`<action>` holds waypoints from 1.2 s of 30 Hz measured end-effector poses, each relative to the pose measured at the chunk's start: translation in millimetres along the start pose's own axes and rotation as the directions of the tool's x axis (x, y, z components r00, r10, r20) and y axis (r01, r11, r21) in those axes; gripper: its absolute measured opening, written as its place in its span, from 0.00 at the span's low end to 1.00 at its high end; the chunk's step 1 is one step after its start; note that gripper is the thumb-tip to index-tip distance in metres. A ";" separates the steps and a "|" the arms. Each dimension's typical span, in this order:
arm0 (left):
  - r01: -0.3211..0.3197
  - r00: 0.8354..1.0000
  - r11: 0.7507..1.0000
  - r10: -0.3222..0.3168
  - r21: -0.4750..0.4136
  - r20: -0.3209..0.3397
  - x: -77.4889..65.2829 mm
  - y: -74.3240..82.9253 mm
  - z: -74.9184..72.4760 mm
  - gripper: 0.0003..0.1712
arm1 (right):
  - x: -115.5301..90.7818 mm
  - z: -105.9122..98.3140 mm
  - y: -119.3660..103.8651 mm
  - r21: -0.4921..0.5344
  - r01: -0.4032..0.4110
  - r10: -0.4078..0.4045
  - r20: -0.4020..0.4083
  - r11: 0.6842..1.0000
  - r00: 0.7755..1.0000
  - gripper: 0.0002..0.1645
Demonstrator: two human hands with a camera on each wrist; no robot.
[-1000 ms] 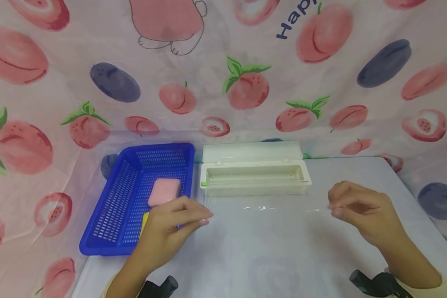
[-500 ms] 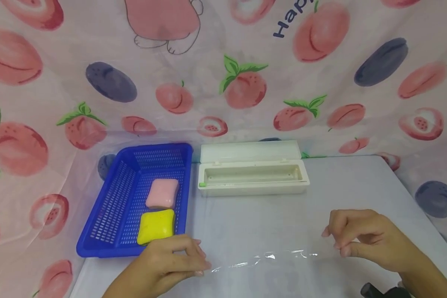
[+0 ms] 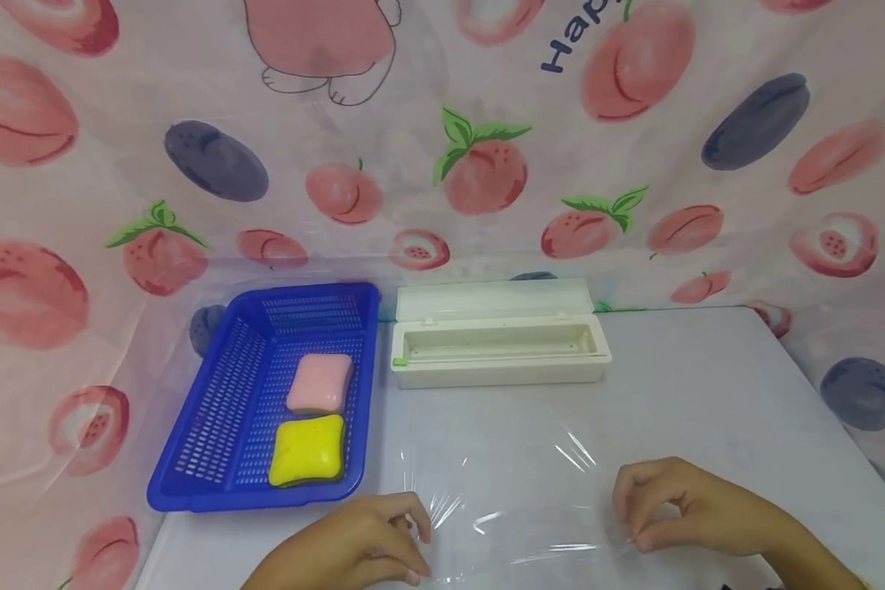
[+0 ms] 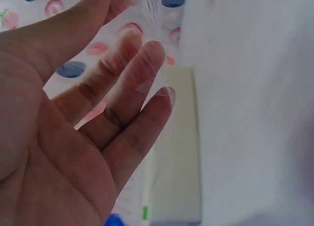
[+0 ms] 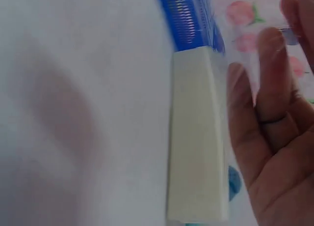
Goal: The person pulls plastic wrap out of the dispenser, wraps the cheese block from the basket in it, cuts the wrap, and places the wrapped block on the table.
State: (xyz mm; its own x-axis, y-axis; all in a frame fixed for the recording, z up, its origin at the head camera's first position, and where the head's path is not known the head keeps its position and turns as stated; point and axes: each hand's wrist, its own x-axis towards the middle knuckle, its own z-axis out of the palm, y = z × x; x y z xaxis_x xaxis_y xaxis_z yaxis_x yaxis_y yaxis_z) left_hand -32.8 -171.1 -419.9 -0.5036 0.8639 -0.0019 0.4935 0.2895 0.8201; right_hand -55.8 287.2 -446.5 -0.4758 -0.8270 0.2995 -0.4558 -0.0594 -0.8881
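A sheet of clear plastic wrap (image 3: 516, 533) spreads low over the table in the head view, visible mostly by its glints and creases. My left hand (image 3: 354, 545) pinches its left side between thumb and forefinger. In the left wrist view, the wrap hangs across the spread fingertips of that left hand (image 4: 83, 123). On the opposite side, my right hand (image 3: 696, 508) pinches the wrap with thumb and curled forefinger. The right wrist view shows the other fingers of this right hand (image 5: 274, 123) loosely extended, its pinching fingertips partly cut off by the frame.
Behind the wrap stands a long white box (image 3: 501, 373), its translucent lid (image 3: 494, 301) raised. At left, a blue plastic basket (image 3: 199, 418) holds a pink, soap-like bar (image 3: 320, 383) and a yellow one (image 3: 306, 450). A fruit-print cloth (image 3: 428, 156) hangs behind the white table (image 3: 708, 393).
Both hands have come down toward the front edge, moving the wrap with them. It was a thin band between them and now lies spread out. The yellow bar has come into full view.
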 end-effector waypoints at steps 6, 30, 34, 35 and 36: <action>-0.014 0.997 0.993 0.005 0.114 0.080 12.2 -22.9 11.6 0.13 | -1.3 13.1 21.7 -0.184 -0.018 0.028 0.048 0.983 0.998 0.13; 0.375 0.925 0.793 -0.352 0.480 -0.141 50.3 -38.5 42.4 0.13 | 15.9 43.1 30.6 -0.526 -0.667 0.616 -0.303 0.528 0.727 0.38; 0.377 0.922 0.758 -0.364 0.532 -0.134 51.3 -35.3 43.0 0.19 | 16.1 43.3 25.3 -0.572 -0.641 0.618 -0.272 0.512 0.737 0.36; 0.374 0.922 0.760 -0.367 0.531 -0.124 51.4 -34.7 42.1 0.20 | 15.3 40.9 23.4 -0.549 -0.629 0.606 -0.256 0.550 0.753 0.33; 0.366 0.924 0.761 -0.366 0.535 -0.112 51.5 -34.1 41.0 0.20 | 14.7 38.0 21.7 -0.519 -0.625 0.604 -0.238 0.583 0.761 0.29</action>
State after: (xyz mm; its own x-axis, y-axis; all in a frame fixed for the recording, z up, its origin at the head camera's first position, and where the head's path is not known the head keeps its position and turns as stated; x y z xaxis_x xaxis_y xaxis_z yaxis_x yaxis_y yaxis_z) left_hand -46.5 -119.6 -471.4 -0.7249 0.6464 -0.2380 0.5709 0.7571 0.3176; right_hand -44.2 252.5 -474.6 -0.8160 -0.5321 -0.2260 -0.3587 0.7725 -0.5240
